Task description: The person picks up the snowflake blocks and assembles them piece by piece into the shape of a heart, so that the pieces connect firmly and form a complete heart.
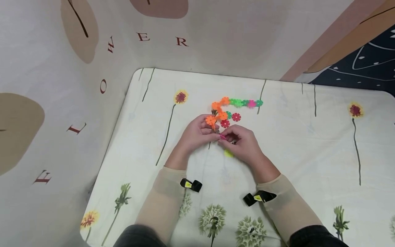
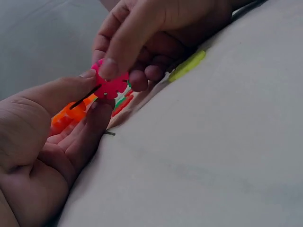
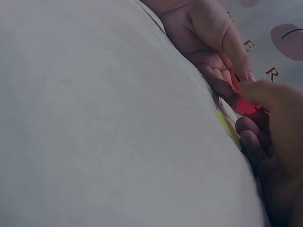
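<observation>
My right hand (image 1: pixel 243 142) pinches a pink notched plastic disc (image 2: pixel 113 89) between thumb and fingers. Facing it, my left hand (image 1: pixel 197 134) holds a dark notched disc (image 2: pixel 84 98), seen edge-on in the left wrist view, its edge meeting the pink one. A linked chain of orange discs (image 1: pixel 222 115) runs up from the left fingers, then turns right through green discs (image 1: pixel 237 103) and a pink one to a teal end. The left fingers partly cover the chain's lower end.
Two loose red discs (image 1: pixel 236 117) lie right of the chain, near a green disc (image 1: pixel 228 115). A yellow disc (image 1: pixel 228 153) is partly under the right hand. A flower-print cloth (image 1: pixel 293 137) covers the table; a printed curtain (image 1: pixel 231 41) hangs behind.
</observation>
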Tool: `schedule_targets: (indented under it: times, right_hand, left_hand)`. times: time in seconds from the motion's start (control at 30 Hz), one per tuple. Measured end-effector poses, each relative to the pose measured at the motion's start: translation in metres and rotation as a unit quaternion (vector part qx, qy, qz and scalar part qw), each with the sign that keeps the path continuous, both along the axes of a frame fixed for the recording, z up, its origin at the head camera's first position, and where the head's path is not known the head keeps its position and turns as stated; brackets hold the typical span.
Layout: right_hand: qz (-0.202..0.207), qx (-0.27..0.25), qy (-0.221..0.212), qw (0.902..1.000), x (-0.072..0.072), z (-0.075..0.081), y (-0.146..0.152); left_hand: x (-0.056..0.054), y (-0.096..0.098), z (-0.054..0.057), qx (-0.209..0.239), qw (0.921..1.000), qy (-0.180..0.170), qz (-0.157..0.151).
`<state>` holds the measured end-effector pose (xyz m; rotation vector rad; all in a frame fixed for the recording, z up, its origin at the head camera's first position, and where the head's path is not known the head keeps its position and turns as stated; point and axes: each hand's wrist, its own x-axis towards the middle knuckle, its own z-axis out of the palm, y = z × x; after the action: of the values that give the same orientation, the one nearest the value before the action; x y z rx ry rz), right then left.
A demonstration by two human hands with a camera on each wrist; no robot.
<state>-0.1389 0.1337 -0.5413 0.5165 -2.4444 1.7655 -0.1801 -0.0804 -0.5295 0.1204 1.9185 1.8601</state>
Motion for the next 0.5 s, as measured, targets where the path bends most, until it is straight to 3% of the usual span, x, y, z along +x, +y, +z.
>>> schedule_targets:
  times: [0.1, 0.17, 0.23, 0.3, 0.37, 0.4, 0.47, 0.5]
  right_hand:
    - [-0.039, -0.051, -0.055, 0.9964, 0.000, 0.004, 0.000]
    - [-0.073, -0.122, -0.100, 0.9848, -0.001, 0.008, 0.001]
    - [-0.101, -0.219, -0.146, 0.9595, -0.003, 0.011, 0.002]
    - [-0.123, -0.318, -0.178, 0.9231, -0.005, 0.014, 0.003]
    - [-0.140, -0.384, -0.192, 0.8919, -0.006, 0.016, 0.005]
    - [-0.143, -0.403, -0.194, 0.8831, -0.007, 0.016, 0.005]
    - [-0.147, -0.408, -0.183, 0.8823, -0.007, 0.016, 0.005]
    - [-0.147, -0.397, -0.173, 0.8892, -0.006, 0.015, 0.005]
  left_hand:
    - [-0.001, 0.001, 0.000, 0.010, 0.9997, -0.007, 0.022]
    - [-0.002, 0.002, 0.000, 0.024, 0.9990, -0.016, 0.035]
    - [-0.002, 0.003, 0.000, 0.028, 0.9984, -0.025, 0.043]
    - [-0.003, 0.004, 0.000, 0.023, 0.9981, -0.029, 0.049]
    - [-0.003, 0.005, 0.000, 0.014, 0.9980, -0.031, 0.054]
    - [-0.003, 0.005, 0.000, 0.011, 0.9979, -0.031, 0.056]
    - [-0.003, 0.005, -0.001, 0.011, 0.9977, -0.032, 0.058]
    - [-0.003, 0.004, -0.001, 0.011, 0.9977, -0.031, 0.059]
